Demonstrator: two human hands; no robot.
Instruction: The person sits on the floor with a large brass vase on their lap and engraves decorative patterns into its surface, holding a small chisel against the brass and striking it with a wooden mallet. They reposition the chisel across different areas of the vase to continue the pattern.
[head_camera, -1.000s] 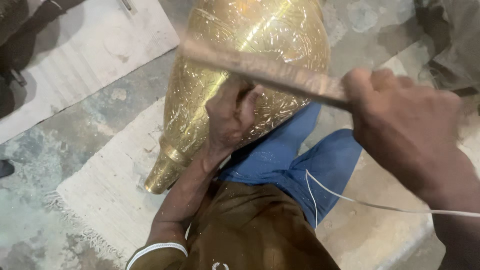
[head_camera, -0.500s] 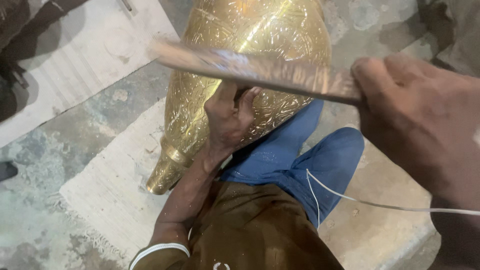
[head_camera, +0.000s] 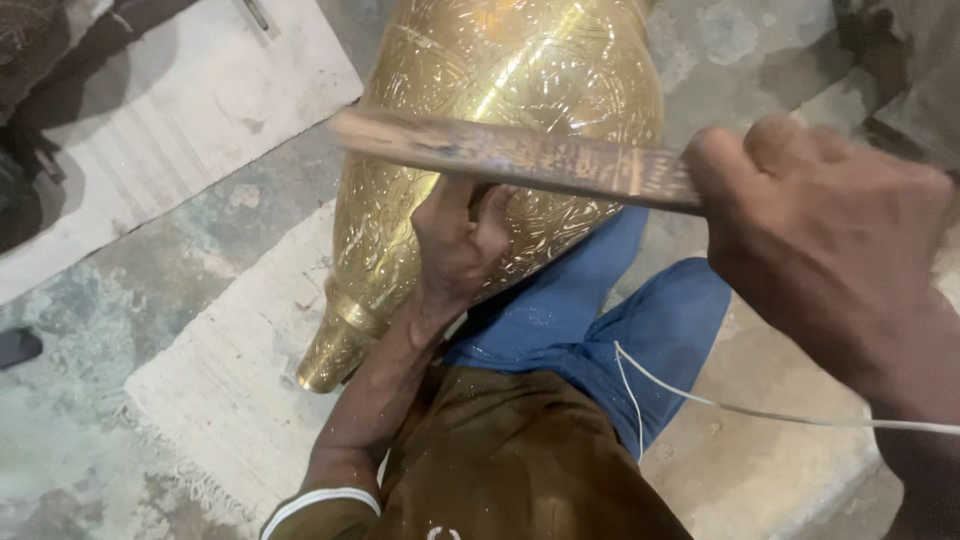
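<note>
The stick (head_camera: 520, 158) has swung lower (right hand (head_camera: 820, 240) gripping) across the brass vase (head_camera: 500, 80).

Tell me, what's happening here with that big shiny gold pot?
A person sitting on the floor has a large engraved brass vessel lying on its side against their leg in blue trousers. The left hand presses against the vessel's belly to steady it. The right hand grips a flat, worn wooden stick held across the vessel; the stick looks blurred. A thin white cord trails over the leg, and a pale mat lies beneath.
</note>
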